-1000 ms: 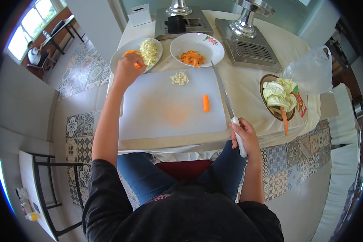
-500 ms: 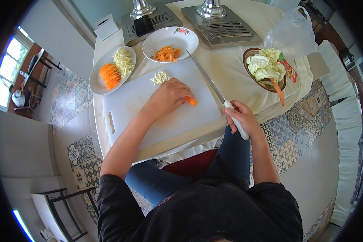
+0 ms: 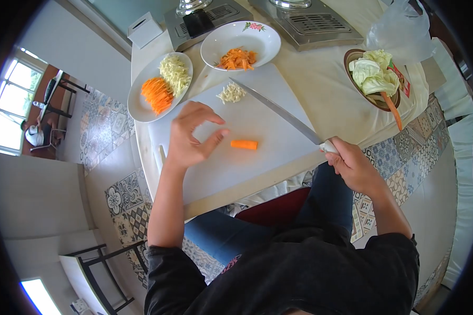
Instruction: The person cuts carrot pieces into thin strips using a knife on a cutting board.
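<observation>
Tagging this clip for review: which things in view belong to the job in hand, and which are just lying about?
Likely part of the job:
knife, in the right hand
carrot piece, on the cutting board
chopped white pieces
shredded carrot and pale shreds
cabbage leaves

Seemingly just lying about:
white box
plastic bag
metal stands

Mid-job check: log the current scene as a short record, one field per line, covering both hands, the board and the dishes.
left hand: empty, thumb and fingers parted, near the carrot piece
right hand: gripping the knife by its white handle, blade over the board
cutting board: bears the carrot piece and a pale chopped pile
left plate: orange shreds beside pale green shreds
flowered dish: orange scraps
brown-rimmed bowl: cabbage pieces, with a long orange piece jutting over the rim
</observation>
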The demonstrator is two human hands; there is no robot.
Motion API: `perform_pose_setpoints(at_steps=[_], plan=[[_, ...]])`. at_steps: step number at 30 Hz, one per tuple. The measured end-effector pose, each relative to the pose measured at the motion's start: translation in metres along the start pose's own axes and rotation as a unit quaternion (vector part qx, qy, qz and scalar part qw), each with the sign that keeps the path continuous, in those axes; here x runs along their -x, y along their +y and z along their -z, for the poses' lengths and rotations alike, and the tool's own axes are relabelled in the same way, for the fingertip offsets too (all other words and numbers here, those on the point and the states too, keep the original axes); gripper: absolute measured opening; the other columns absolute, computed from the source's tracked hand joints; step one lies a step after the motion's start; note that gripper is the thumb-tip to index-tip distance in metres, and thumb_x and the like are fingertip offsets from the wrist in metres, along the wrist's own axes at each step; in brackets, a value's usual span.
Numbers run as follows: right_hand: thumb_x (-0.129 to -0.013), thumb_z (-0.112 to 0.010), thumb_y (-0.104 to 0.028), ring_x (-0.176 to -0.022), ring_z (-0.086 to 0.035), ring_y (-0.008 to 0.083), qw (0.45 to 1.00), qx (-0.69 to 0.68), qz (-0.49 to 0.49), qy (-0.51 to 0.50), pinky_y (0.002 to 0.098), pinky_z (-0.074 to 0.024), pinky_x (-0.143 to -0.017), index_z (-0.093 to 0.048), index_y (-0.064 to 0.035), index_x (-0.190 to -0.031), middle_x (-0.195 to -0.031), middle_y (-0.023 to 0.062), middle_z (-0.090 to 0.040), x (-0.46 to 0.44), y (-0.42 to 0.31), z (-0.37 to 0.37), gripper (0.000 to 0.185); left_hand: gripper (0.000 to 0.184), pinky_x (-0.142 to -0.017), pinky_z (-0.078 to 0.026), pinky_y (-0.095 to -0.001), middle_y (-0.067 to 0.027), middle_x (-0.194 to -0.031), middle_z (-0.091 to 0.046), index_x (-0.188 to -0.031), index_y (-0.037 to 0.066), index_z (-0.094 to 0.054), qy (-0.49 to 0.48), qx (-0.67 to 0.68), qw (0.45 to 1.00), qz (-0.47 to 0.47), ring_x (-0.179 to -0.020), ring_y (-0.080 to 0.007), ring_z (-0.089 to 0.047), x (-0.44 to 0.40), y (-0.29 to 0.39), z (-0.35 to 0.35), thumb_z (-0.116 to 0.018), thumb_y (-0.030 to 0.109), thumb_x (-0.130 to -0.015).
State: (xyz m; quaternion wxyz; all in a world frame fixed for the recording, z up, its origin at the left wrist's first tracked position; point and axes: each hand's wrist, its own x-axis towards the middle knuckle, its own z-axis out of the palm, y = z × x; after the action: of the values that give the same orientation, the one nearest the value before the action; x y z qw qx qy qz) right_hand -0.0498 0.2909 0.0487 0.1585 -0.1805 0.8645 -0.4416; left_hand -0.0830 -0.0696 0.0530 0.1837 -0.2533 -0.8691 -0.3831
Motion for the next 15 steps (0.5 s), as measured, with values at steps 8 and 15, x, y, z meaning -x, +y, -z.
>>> perform_pose_setpoints(at_steps=[8, 15], plan=[[-0.1, -0.056, -0.026, -0.069, -0.06, 0.0441, 0.979, 0.181, 0.09, -0.016, 0.0517, -0.0435, -0.06, -0.048, -0.0015, -0.091, -0.067, 0.0216, -0.06, -0.011, -0.031, -0.009, 0.027, 0.015, -0.09, -0.047, -0.0372, -0.0116, -0.104, -0.07, -0.103, 0.002, -0.07, 0.169, -0.109, 0.979, 0.031, -0.099, -0.0286, -0.063, -0.002, -0.01, -0.006, -0.064, 0.011, -0.093], [-0.099, -0.055, -0.033, -0.063, -0.062, 0.0423, 0.952, 0.28, 0.111, -0.051, 0.0524, -0.0461, -0.057, -0.051, -0.0035, -0.09, -0.064, 0.0179, -0.062, -0.033, -0.037, -0.012, 0.031, 0.034, -0.106, -0.037, -0.0447, -0.0147, -0.131, -0.06, -0.124, 0.006, -0.063, 0.038, -0.172, 0.982, 0.064, -0.12, -0.0341, -0.054, 0.002, -0.006, -0.02, -0.055, 0.029, -0.1]])
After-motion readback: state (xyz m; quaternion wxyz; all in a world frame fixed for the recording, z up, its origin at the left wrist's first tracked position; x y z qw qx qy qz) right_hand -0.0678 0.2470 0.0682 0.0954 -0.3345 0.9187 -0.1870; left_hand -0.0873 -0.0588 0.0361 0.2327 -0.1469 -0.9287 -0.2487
